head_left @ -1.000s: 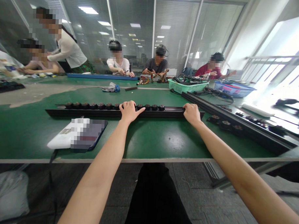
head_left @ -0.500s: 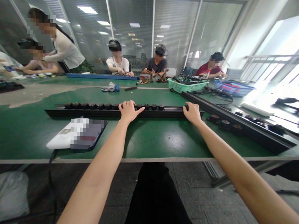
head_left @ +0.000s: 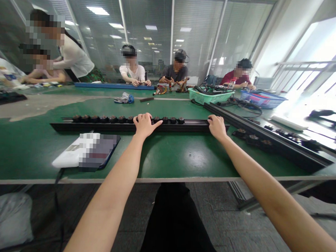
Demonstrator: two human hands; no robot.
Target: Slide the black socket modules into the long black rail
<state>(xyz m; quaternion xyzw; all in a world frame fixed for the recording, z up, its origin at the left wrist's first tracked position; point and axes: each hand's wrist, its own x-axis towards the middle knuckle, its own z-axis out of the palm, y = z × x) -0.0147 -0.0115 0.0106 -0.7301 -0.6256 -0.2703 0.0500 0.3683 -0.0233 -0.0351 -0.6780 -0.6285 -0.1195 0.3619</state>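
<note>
A long black rail [head_left: 101, 127] lies across the green table [head_left: 169, 159], with a row of several dark round sockets [head_left: 107, 119] set in its top. My left hand [head_left: 144, 125] rests on the rail's middle, fingers curled over the sockets and the index finger stretched to the right. My right hand [head_left: 217, 127] grips the rail near its right end, fingers wrapped over the top edge.
A white and dark device [head_left: 87, 150] lies at the front left. A second long black rail [head_left: 269, 142] runs diagonally on the right with loose sockets [head_left: 252, 139] beside it. A green basket [head_left: 210, 96], a blue basket [head_left: 261, 100] and several seated people are across the table.
My right hand has shifted slightly along the rail's right end. The standing person at the far left has leaned a little; my left hand stays put.
</note>
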